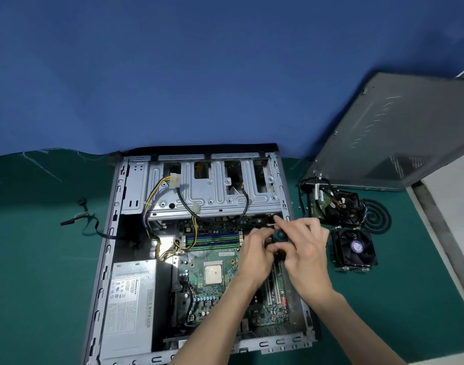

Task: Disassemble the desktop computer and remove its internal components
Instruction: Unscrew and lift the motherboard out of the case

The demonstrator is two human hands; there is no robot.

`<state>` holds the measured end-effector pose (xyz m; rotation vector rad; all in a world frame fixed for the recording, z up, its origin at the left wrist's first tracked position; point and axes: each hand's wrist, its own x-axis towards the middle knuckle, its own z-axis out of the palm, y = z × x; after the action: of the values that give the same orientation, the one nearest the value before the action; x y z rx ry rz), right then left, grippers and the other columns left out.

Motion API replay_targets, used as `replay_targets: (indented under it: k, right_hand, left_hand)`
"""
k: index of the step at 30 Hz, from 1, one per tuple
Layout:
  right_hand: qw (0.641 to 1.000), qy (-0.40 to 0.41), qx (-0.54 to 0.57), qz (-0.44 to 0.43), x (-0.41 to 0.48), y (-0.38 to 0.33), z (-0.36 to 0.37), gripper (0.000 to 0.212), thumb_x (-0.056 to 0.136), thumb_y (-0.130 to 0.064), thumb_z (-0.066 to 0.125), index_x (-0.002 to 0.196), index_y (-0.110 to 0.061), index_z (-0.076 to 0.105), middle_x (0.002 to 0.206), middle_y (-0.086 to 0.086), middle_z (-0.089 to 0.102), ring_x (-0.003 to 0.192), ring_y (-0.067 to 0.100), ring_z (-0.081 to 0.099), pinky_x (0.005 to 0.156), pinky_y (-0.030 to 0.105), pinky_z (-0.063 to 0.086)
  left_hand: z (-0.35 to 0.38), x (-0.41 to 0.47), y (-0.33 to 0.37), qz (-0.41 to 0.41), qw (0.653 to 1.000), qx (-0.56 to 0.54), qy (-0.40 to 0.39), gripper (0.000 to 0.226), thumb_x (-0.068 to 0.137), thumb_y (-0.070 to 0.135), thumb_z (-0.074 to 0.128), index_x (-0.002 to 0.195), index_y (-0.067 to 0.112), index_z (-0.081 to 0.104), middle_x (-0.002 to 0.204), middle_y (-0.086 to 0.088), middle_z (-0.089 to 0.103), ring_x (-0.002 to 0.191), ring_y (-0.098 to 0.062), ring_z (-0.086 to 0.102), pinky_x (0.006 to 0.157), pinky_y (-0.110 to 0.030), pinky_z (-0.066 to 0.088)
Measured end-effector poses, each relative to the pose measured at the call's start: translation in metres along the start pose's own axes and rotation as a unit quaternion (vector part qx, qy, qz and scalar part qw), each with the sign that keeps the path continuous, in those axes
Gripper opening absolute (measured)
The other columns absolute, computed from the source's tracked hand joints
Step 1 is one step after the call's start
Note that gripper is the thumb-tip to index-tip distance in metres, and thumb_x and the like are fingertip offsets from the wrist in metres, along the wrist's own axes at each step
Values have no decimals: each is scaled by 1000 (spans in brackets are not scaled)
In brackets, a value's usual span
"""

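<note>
Desktop computer (212, 191) lies open on its side, straight in front of me on the green mat (41, 259), with the motherboard (199, 262) in place inside it. Both my hands work at the case's right-hand edge, just below the drive cage (225, 180). My left hand (254, 251) has its fingers curled around a small dark part (280, 235). My right hand (304, 248) pinches at the same spot from the other side. I cannot tell whether the part is a plug or a clip.

I judge the risk to be in the pull. If I tug on wires instead of the housing, they could tear out. If the part lets go suddenly, my knuckles could hit the bare processor (213, 272) at the case's middle. The cooler fan (353, 246) and side panel (399, 133) sit right of the case, out of harm's way.
</note>
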<state>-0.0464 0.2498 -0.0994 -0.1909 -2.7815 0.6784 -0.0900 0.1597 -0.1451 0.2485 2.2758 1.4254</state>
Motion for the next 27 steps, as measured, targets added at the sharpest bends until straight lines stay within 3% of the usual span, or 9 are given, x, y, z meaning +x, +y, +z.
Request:
replay_targets:
  k: [2, 4, 6, 9, 13, 17, 19, 23, 27]
  right_hand:
    - [1000, -18, 7, 3, -1, -1, 0, 60, 64, 24, 70, 116, -7, 68, 103, 0, 67, 99, 27, 48, 79, 32, 36]
    - [1000, -25, -9, 5, -2, -4, -1, 50, 69, 12, 76, 113, -11, 71, 113, 2, 65, 103, 28, 46, 83, 31, 33]
    - [1000, -21, -22, 7, 0, -6, -3, 42, 72, 1, 79, 110, -15, 72, 109, 6, 62, 99, 30, 47, 83, 23, 24]
    - [999, -32, -25, -1, 2, -3, -5, 53, 65, 15, 78, 111, -11, 72, 97, 9, 61, 88, 31, 52, 82, 9, 24]
    - [1000, -18, -8, -19, 0, -4, -9, 66, 55, 35, 67, 111, 1, 69, 102, 15, 60, 94, 28, 49, 88, -2, 34]
    - [998, 51, 16, -34, 1, -11, -17, 59, 57, 37, 63, 107, 6, 69, 102, 20, 60, 100, 22, 44, 89, 1, 37]
    - [994, 99, 28, -39, 5, -14, -23, 51, 61, 35, 62, 104, 8, 69, 99, 21, 60, 100, 17, 41, 89, 1, 36]
    - [987, 156, 43, -27, 14, -16, -32, 43, 66, 33, 63, 100, 8, 69, 95, 20, 59, 96, 20, 43, 88, 3, 34]
    - [984, 172, 49, 2, 16, -12, -27, 39, 67, 29, 67, 98, 5, 70, 95, 17, 57, 93, 21, 44, 89, 5, 34]
  left_hand:
    - [1, 1, 0, -25, 1000, -12, 9, 42, 81, -7, 45, 114, 10, 64, 99, -6, 68, 93, -24, 63, 81, -40, 52]
    - [2, 2, 1, -45, 999, 13, 26, 44, 76, -7, 40, 111, 12, 60, 90, -8, 67, 85, -29, 63, 73, -44, 53]
    - [2, 2, 3, -42, 998, 25, 35, 41, 74, -7, 39, 105, 12, 58, 82, -8, 64, 82, -32, 60, 67, -41, 52]
    - [1, 0, -2, -42, 999, 5, 31, 29, 74, -8, 51, 95, 13, 55, 78, -1, 61, 75, -24, 60, 61, -36, 49]
    - [-2, -9, -23, -108, 994, 16, 30, 27, 78, -12, 56, 87, 13, 52, 94, -4, 59, 84, -19, 65, 68, -44, 51]
    - [-5, -5, -26, -97, 989, 101, 36, 14, 85, 13, 67, 96, 20, 60, 102, 2, 60, 89, -14, 60, 72, -30, 48]
    - [-1, -1, -23, -89, 987, 133, 29, 19, 87, 23, 67, 106, 20, 65, 111, 2, 61, 98, -17, 60, 80, -30, 50]
    - [9, 7, -26, -96, 984, 145, 25, 26, 89, 20, 65, 115, 16, 64, 114, 2, 59, 102, -15, 55, 85, -21, 45]
    - [18, 14, -27, -61, 971, 233, 13, 26, 89, 22, 64, 113, 12, 64, 124, -5, 53, 118, -23, 43, 103, -34, 36]
